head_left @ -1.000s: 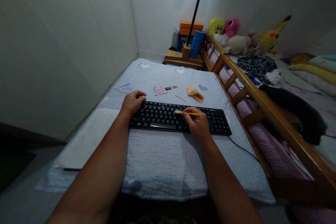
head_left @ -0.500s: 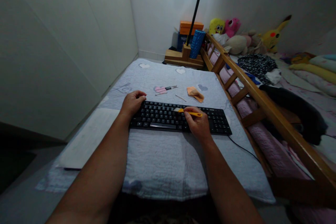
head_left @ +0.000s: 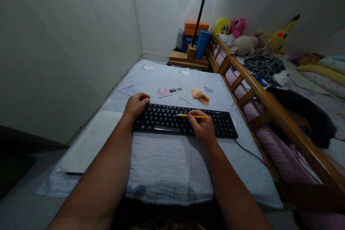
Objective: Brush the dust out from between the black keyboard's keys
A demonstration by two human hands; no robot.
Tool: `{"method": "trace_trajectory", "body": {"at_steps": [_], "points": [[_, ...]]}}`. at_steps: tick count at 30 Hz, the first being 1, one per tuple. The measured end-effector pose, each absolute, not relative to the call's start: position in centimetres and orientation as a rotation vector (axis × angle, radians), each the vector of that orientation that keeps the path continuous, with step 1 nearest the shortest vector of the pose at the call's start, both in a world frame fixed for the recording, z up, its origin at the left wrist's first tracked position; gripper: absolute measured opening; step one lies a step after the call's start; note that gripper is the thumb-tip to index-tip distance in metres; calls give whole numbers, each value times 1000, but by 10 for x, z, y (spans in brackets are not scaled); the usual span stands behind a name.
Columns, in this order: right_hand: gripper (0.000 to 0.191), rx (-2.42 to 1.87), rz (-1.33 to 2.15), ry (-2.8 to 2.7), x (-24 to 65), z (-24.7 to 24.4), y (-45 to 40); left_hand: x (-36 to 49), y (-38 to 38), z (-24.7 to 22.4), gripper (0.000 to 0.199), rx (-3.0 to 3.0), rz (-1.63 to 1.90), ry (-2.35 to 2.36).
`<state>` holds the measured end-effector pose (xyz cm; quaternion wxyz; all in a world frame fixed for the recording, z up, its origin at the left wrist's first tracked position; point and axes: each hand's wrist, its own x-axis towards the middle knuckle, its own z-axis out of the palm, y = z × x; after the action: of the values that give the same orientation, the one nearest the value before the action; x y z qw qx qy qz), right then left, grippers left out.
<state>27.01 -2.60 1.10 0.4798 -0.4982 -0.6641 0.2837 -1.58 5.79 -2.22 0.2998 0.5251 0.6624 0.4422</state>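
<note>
A black keyboard [head_left: 164, 116] lies flat across the cloth-covered surface. My left hand [head_left: 136, 106] is closed at its far left corner, fingers curled over the edge. Above the middle keys, my right hand [head_left: 202, 125] pinches a small brush [head_left: 198, 116] with a yellow handle. Its pale bristles point left and are at the keys; whether they touch cannot be made out. Behind the keyboard lie a cotton swab [head_left: 185, 100], a second cotton swab [head_left: 165, 96], a small tool [head_left: 174, 90] with a black part and metal tip, and a folded orange cloth [head_left: 200, 96].
A blue patterned cover [head_left: 167, 165] drapes the surface. The keyboard's cable [head_left: 250, 150] runs right toward a wooden bed rail [head_left: 264, 107]. A pale flat sheet [head_left: 91, 140] lies by my left forearm. Boxes, including an orange box [head_left: 196, 27], and a black pole [head_left: 202, 7] stand behind.
The brush has turned in my right fingers, its handle now looking thinner, and its bristles have shifted slightly left and down. My left hand stays at the keyboard's corner.
</note>
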Motion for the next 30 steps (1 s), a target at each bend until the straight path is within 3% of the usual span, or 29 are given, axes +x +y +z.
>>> {"method": "trace_trajectory", "body": {"at_steps": [7, 20, 30], "points": [[15, -1191, 552, -1712, 266, 2, -21, -16, 58, -22, 26, 1382, 1183, 1744], [18, -1165, 757, -1650, 266, 7, -27, -16, 57, -20, 24, 1398, 1187, 1740], [18, -1175, 621, -1672, 263, 1, -22, -16, 57, -20, 29, 1404, 1165, 1750]]}}
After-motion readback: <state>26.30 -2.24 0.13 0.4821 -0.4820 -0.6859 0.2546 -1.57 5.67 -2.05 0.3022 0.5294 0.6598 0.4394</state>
